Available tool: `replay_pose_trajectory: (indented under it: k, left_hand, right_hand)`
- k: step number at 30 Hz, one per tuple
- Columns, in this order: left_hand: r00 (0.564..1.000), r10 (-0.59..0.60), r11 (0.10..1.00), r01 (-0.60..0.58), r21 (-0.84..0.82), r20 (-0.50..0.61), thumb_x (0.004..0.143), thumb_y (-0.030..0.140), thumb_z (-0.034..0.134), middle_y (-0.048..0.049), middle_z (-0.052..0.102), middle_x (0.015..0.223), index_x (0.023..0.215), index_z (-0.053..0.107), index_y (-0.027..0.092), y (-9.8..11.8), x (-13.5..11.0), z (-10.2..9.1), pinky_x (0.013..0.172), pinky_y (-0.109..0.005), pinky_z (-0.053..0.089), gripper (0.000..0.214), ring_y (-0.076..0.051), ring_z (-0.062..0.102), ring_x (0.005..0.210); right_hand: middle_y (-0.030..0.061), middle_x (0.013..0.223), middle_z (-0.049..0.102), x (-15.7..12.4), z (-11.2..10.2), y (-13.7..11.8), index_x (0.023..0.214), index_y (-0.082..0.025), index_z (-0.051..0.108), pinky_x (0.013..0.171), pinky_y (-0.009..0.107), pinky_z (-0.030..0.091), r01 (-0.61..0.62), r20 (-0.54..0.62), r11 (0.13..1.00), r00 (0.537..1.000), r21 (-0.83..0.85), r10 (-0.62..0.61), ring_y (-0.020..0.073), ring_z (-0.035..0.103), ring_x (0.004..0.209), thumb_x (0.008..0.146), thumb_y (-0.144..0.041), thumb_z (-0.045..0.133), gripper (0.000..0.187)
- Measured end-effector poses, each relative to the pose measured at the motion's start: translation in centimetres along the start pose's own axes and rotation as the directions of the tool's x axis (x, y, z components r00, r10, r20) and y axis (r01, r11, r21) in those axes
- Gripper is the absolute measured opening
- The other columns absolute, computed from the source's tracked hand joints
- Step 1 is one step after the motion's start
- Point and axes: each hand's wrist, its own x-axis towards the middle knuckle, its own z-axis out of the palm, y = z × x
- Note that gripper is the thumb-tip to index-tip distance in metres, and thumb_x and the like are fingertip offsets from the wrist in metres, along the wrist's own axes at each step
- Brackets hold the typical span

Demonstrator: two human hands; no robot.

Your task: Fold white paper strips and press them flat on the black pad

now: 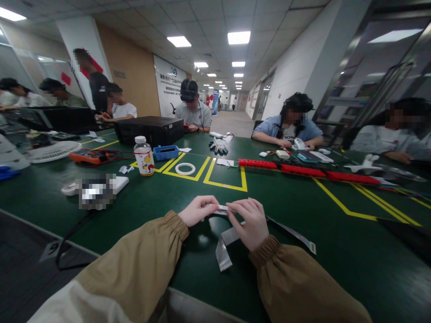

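My left hand [199, 211] and my right hand [251, 222] meet over the near middle of the green table, fingertips closed on the two ends of a small white strip-like piece [222, 208]. Its exact kind is too small to make out. Under and beside my right hand lies a flat grey ribbon cable [224, 255], folded at its near part. A stretch of it is hidden behind the hand, and grey cable reappears on the right, ending in a connector [313, 247]. Whether the white piece is joined to the cable, I cannot tell.
Beyond my hands are a white ring [185, 169], a bottle [144, 157], a blue tray [166, 152], gloves [218, 146] and red strips [303, 172]. At left stand a white device [119, 183] and an orange meter [90, 156]. Several people sit around the table.
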Motion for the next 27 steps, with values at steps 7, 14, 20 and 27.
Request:
replay_pose_trajectory:
  k: [7,14,20,27]
  left_hand:
    - [0.998,0.040,0.979,-0.029,0.201,-0.052,0.080,0.038,0.053,0.0007,0.055,0.065,0.073,0.064,0.011,0.5,-0.1,0.1,0.060,-0.021,0.036,0.030,-0.012,0.047,0.063]
    - [0.996,0.086,0.928,-0.066,0.367,-0.037,0.081,0.035,0.051,0.0011,0.056,0.064,0.070,0.064,0.012,0.1,0.0,0.1,0.060,-0.020,0.036,0.029,-0.012,0.048,0.063]
    - [0.998,0.053,0.931,-0.041,0.363,-0.021,0.080,0.037,0.051,0.0016,0.054,0.061,0.068,0.062,0.012,0.4,0.3,-0.3,0.059,-0.021,0.035,0.030,-0.012,0.047,0.062]
    - [0.999,0.034,0.974,-0.038,0.223,0.021,0.080,0.040,0.051,0.0016,0.053,0.060,0.065,0.060,0.012,0.5,0.6,-1.0,0.059,-0.022,0.034,0.033,-0.012,0.045,0.062]
  right_hand:
    - [-0.0002,0.080,0.063,0.0,0.0,-0.2,0.085,-0.021,0.064,0.090,0.037,0.032,0.037,-0.041,0.999,0.998,-0.003,-0.037,0.0161,0.055,0.080,0.083,-0.025,0.057,0.008]
    - [-0.0029,0.073,0.061,-0.1,0.3,-0.5,0.072,-0.020,0.060,0.090,0.035,0.031,0.083,-0.057,0.997,0.995,-0.006,-0.083,0.0132,0.055,0.075,0.084,-0.017,0.054,0.014]
    - [-0.0020,0.072,0.061,-0.1,0.4,-0.7,0.073,-0.019,0.059,0.094,0.035,0.029,0.147,-0.049,0.986,0.987,-0.081,-0.151,0.0126,0.055,0.076,0.085,-0.015,0.052,0.014]
    - [-0.0006,0.076,0.062,0.1,-0.2,-1.3,0.077,-0.020,0.058,0.095,0.036,0.030,0.231,0.015,0.960,0.973,-0.157,-0.231,0.0133,0.055,0.081,0.087,-0.014,0.048,0.016]
